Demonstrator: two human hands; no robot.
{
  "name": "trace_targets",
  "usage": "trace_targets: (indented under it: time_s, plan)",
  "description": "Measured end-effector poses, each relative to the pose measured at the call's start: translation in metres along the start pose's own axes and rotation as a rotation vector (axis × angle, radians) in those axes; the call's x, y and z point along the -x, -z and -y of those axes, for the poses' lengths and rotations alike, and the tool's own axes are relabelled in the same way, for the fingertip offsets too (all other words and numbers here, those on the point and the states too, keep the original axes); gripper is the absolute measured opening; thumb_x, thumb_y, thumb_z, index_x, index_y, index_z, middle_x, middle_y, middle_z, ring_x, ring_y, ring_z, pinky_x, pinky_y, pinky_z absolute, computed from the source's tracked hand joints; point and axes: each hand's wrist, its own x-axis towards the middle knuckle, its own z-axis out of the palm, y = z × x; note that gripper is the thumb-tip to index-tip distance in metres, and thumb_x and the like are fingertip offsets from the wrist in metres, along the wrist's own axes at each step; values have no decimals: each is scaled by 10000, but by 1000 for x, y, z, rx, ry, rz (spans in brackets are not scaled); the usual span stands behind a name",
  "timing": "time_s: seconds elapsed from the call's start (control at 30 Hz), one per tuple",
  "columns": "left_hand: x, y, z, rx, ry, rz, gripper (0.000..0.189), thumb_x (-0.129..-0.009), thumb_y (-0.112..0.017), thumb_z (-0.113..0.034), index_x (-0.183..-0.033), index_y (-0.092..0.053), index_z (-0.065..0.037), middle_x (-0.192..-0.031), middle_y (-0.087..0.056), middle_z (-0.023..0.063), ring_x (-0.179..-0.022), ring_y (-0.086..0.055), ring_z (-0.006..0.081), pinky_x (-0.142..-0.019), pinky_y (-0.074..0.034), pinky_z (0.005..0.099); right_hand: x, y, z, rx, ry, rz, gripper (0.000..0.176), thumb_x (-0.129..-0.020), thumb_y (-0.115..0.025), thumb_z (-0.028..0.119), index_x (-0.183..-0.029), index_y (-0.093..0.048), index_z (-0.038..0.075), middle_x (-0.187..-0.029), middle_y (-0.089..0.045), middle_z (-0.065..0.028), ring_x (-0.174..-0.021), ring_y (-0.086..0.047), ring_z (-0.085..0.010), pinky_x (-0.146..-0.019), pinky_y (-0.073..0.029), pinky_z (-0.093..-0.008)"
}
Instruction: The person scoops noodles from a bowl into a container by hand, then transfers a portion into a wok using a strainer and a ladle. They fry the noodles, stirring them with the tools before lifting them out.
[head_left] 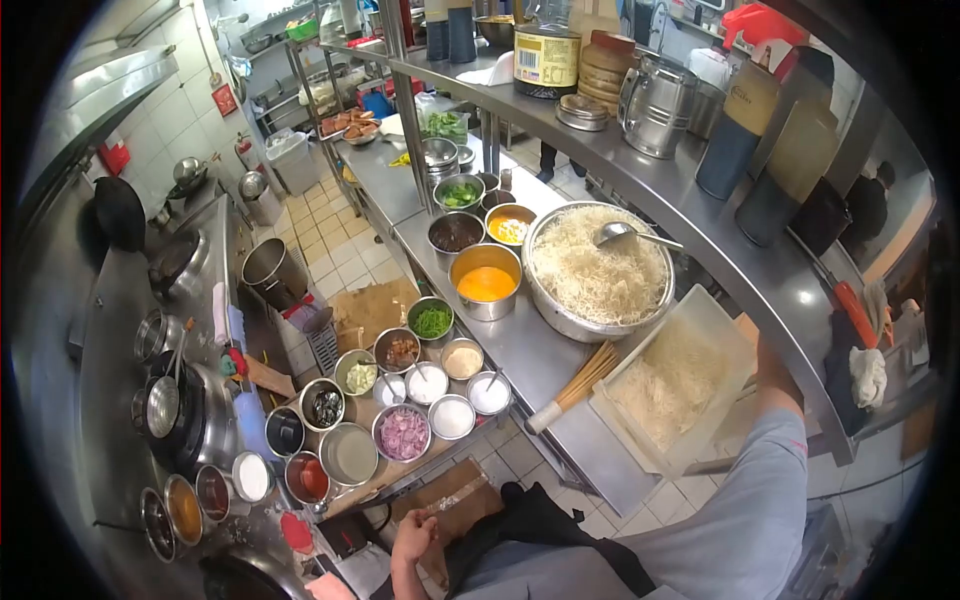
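My left hand (414, 535) is low in front of my black apron (535, 535), its fingers curled together and nothing showing in them. My right forearm (777, 385) reaches up under the steel shelf, which hides the fingers. Close to that arm, a clear plastic bin (715, 330) with pale dry flakes at its bottom stands tilted at the counter's end. Beside the bin lies a bamboo wok brush (575, 386). A large metal basin (535, 300) is heaped with thin white noodles (595, 265), and a ladle (625, 236) rests on them.
Several small metal pots stand left of the counter, including chopped red onion (403, 434), chopped green onion (431, 320) and white powders (452, 417). A pot of beaten egg (487, 284) is near the basin. Woks (180, 400) line the left range. Bottles stand on the overhead shelf (800, 290).
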Motion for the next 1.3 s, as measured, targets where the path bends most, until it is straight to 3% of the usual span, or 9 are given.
trace_targets:
  time_s: [0.27,0.47,0.5,0.7,0.9,1.0,1.13,1.2,1.3]
  plan:
    - [31,8,2,73,49,-118,248,-1028,-641,-97,-1223,-547,24,-850,-637,60,-657,-627,120,-565,-511,274,-6,-19,1,5,11,-26,399,-1038,-573,306,-1362,-651,86,-1263,-717,-234,-1151,-687,-417,-1019,-525,-465]
    - [29,1,12,-563,-6,-62,548,-983,-679,-194,-1424,-507,81,-1148,-739,273,-1048,-738,419,-887,-589,441,-2,-28,-2,25,-1,-32,385,-1030,-575,300,-1334,-661,81,-1248,-721,-234,-1132,-692,-416,-1006,-530,-469]
    - [24,-11,-11,-629,-161,24,697,-963,-684,-231,-1530,-416,76,-1284,-672,349,-1233,-645,492,-1047,-517,476,-6,-27,-1,24,3,-40,382,-1029,-576,299,-1330,-663,80,-1245,-721,-234,-1129,-693,-416,-1004,-531,-470]
    - [-3,-146,-222,-808,-671,371,611,-984,-641,-167,-1497,-419,80,-1429,-558,358,-1290,-580,490,-1056,-478,536,-17,-25,-1,37,3,-35,369,-1021,-578,293,-1303,-673,75,-1230,-725,-234,-1110,-697,-415,-991,-536,-474]
    - [11,-221,-370,-822,-1689,-220,637,-939,-700,-155,-1472,-442,79,-1516,-439,291,-1319,-516,503,-1114,-449,548,-15,-22,-3,42,5,-38,356,-1013,-580,288,-1275,-682,70,-1215,-728,-234,-1091,-702,-414,-978,-541,-479]
    - [13,-232,-397,-1082,-798,234,676,-928,-716,-200,-1481,-442,75,-1560,-408,299,-1364,-475,519,-1146,-427,538,-9,-23,-7,42,5,-48,350,-1009,-581,285,-1262,-687,67,-1207,-730,-233,-1082,-704,-414,-972,-544,-481]
    - [-10,-208,-312,-995,-1254,128,701,-934,-718,-268,-1498,-450,51,-1538,-473,306,-1335,-543,495,-1107,-471,529,-6,-26,-11,44,24,-71,342,-1004,-583,281,-1244,-694,64,-1197,-733,-233,-1069,-707,-414,-963,-547,-484]
    - [-5,-175,-276,-920,-799,549,618,-950,-726,-247,-1445,-512,57,-1443,-573,329,-1264,-617,469,-1067,-504,512,-3,-27,-13,48,20,-75,338,-1001,-584,279,-1235,-697,62,-1191,-734,-233,-1063,-709,-413,-959,-549,-485]
    - [-14,-125,-200,-923,-430,633,617,-958,-735,-254,-1433,-527,82,-1258,-696,316,-1099,-708,467,-959,-559,475,-2,-29,-18,54,7,-73,333,-997,-585,276,-1221,-702,60,-1184,-735,-233,-1054,-711,-413,-953,-551,-487]
